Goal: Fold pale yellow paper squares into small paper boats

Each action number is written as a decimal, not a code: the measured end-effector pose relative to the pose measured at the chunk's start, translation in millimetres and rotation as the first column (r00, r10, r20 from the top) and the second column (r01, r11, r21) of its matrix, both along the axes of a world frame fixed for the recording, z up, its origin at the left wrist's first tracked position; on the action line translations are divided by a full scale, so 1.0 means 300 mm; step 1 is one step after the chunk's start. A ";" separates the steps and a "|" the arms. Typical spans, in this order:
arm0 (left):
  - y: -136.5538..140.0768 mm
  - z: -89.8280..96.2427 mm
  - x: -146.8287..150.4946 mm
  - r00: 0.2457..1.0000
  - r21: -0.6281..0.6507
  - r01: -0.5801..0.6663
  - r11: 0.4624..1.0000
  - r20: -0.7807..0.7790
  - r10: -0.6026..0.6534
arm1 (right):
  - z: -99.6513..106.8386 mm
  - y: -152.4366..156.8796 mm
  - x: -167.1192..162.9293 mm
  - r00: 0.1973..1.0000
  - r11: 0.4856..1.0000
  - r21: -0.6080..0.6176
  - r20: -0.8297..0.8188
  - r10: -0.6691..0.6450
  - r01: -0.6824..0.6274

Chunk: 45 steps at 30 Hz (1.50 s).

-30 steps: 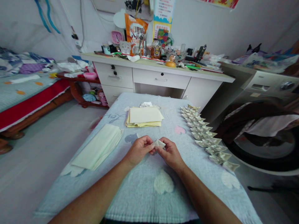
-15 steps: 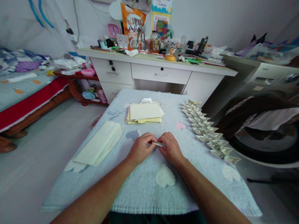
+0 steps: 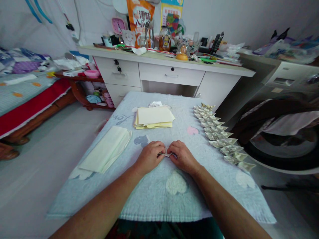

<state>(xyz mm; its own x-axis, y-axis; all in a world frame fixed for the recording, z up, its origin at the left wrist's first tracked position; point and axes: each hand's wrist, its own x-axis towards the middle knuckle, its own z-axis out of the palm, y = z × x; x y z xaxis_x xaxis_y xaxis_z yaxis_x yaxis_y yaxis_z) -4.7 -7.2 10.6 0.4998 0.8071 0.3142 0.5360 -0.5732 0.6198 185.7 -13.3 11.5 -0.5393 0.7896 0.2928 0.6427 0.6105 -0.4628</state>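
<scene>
Both hands meet over the middle of a cloth-covered table (image 3: 149, 202). My left hand (image 3: 151, 156) pinches the left side of a small folded piece of paper (image 3: 166, 153). On its right side my right hand (image 3: 182, 156) grips the same paper between thumb and fingers. Much of the paper is hidden by the fingers. Beyond the hands lies a stack of cream and yellow paper sheets (image 3: 156, 116). To the left is a pile of pale green paper (image 3: 106, 149). Along the right edge runs a row of folded paper boats (image 3: 216, 134), several of them, overlapping.
A white desk (image 3: 171, 71) crowded with jars, a snack bag (image 3: 139, 21) and a pink clock (image 3: 118, 25) stands behind the table. A front-loading washing machine (image 3: 286, 79) with clothes in its opening is at right. A bed (image 3: 32, 99) is at left.
The paper between my fingers has shifted slightly and shows a pointed, flatter shape now. My hands stay in nearly the same place, and the view has tilted a little downward.
</scene>
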 end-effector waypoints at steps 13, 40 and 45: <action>0.004 -0.003 -0.023 0.984 0.045 0.017 0.999 -0.181 -0.008 | 0.001 -0.006 0.003 0.999 1.000 -0.002 0.051 0.002 -0.002; 0.011 0.003 -0.014 0.984 -0.027 -0.025 0.999 -0.178 0.020 | 0.008 0.000 0.009 0.992 0.985 -0.117 0.052 -0.119 0.124; 0.016 0.004 -0.010 0.984 -0.053 -0.046 0.997 -0.176 0.036 | 0.012 0.010 0.010 0.989 0.981 -0.140 0.080 -0.128 0.138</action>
<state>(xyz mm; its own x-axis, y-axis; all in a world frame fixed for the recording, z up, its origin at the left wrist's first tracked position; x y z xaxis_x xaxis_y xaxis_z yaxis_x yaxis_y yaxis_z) -7.6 -2.5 11.7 0.5088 0.8424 0.1778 0.6616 -0.5147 0.5454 188.9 -10.2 15.2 -0.4418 0.8868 0.1358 0.7475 0.4476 -0.4908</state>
